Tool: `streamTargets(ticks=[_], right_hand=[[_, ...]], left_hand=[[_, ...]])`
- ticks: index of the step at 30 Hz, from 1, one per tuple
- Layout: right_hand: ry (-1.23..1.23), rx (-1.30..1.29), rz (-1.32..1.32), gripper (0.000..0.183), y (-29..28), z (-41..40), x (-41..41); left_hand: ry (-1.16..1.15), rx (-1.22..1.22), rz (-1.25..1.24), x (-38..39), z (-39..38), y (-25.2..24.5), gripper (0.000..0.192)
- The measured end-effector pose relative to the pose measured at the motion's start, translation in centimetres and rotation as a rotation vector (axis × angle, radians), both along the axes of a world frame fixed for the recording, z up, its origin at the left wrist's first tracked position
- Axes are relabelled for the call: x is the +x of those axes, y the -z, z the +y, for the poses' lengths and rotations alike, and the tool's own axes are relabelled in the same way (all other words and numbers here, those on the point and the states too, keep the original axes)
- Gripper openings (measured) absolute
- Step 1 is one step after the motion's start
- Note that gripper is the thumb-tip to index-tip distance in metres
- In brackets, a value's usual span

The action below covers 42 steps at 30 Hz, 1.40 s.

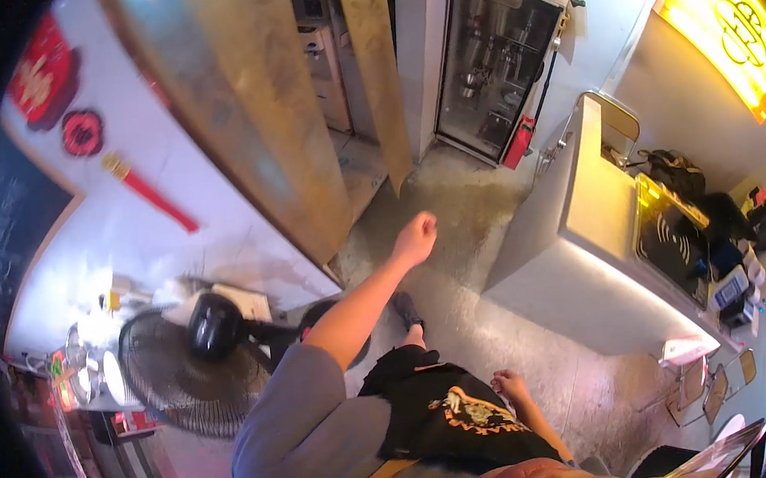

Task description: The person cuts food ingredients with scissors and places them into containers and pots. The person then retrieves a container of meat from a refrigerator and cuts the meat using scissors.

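Note:
My left hand (417, 237) is held out ahead over the concrete floor (450, 223), its fingers curled closed with nothing visible in them. It is nearest to the tan hanging curtain (371, 69) of a doorway, apart from it. Lower down, my right hand (509, 385) hangs beside the black printed apron (466, 412). Its fingers look bent, and the apron partly hides it, so I cannot tell whether it holds anything. A dark shoe (406, 311) shows on my foot below my left forearm.
A black pedestal fan (196, 371) stands close on the left, by a table with dishes (115, 378). To the right is a pale counter (598, 200) bearing a black tray (671, 248). A glass-door cabinet (497, 58) stands ahead; folding chairs (714, 391) are at lower right.

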State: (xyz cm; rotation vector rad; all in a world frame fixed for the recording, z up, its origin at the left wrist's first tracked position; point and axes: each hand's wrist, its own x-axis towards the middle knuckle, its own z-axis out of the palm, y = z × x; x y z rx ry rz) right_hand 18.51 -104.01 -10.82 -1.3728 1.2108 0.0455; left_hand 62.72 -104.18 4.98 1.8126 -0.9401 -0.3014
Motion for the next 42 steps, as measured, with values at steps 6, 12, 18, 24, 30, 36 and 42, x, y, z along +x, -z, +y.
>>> streamTargets(ticks=[6,12,18,24,30,36,42], right_hand=[[-0.251,-0.365,-0.104,0.024,2.5,-9.8,14.2],[0.132,-0.026,-0.173,0.021,-6.2,-24.6,32.8],[-0.364,-0.264,-0.207,0.027,2.4,-40.8,47.7],[-0.967,-0.411,-0.127,0.024,-10.0,-48.8,72.3],[-1.105,-0.028,-0.178,0.019,-9.1,-52.9,97.3],[-0.924,0.207,-0.084,0.012,-3.8,-50.0,122.5],[-1.312,0.067,0.014,0.012,-14.8,-34.9,134.7]], left_hand=[[0.081,-0.179,-0.034,15.9,-21.5,-11.1,0.057],[-0.079,-0.260,0.142,35.5,-28.0,-13.1,0.077],[-0.327,-0.271,0.144,47.6,-17.7,-13.3,0.078],[-0.840,-0.199,0.426,46.9,1.4,-18.8,0.058],[-0.811,-0.745,0.527,45.7,9.3,-23.9,0.056],[-0.922,-1.434,0.543,59.4,12.5,-21.9,0.056],[-1.206,-1.106,0.851,87.2,17.2,-23.3,0.018]])
